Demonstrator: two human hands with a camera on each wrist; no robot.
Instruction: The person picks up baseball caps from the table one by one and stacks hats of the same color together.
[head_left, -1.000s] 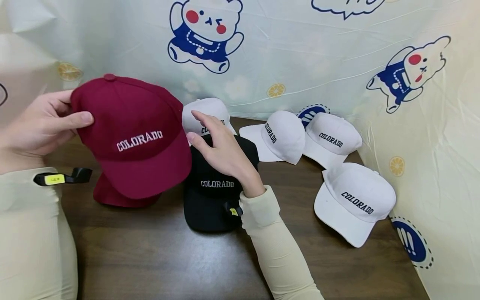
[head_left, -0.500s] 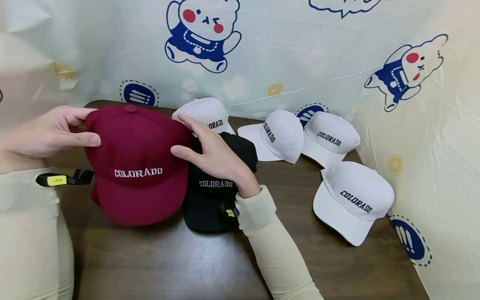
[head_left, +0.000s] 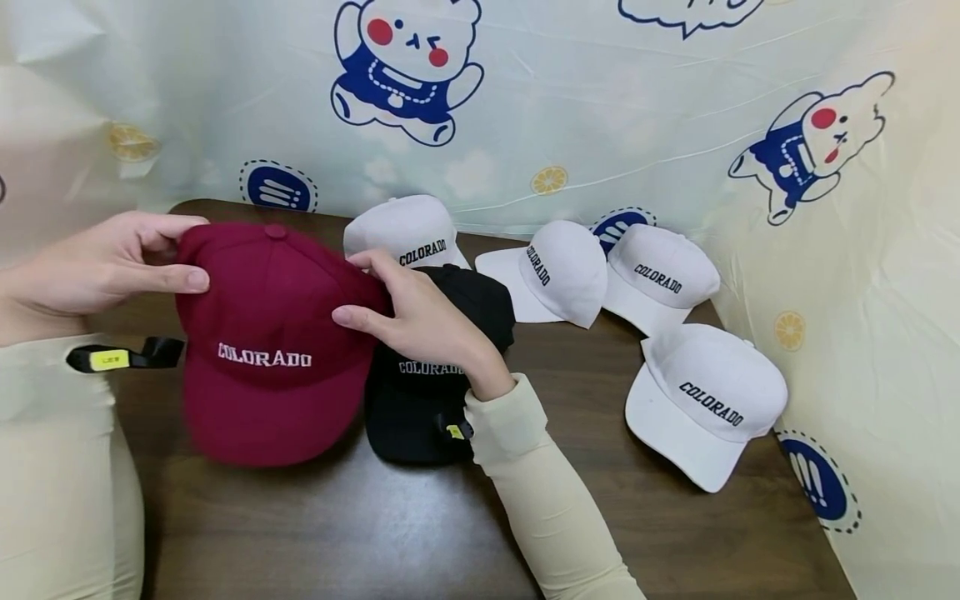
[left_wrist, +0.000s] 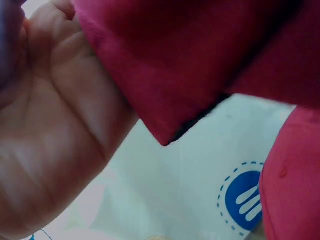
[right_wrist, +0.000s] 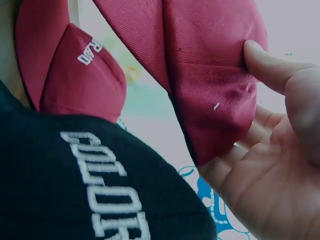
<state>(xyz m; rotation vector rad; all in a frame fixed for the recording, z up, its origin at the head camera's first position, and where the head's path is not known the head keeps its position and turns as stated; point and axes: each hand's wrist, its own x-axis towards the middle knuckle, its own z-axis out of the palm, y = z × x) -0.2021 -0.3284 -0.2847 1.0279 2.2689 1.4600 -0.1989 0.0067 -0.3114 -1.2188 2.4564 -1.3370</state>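
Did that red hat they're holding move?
Yes, downward: in the head view, the held red hat no longer covers the round blue print behind it.

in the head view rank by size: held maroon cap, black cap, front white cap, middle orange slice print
Held maroon cap
Black cap and front white cap: too close to rank, black partly hidden
Middle orange slice print

Bright head view with pale glare on the brown table, left wrist view dimmer and blurry.

“COLORADO” (capitals): maroon cap; black cap; white caps.
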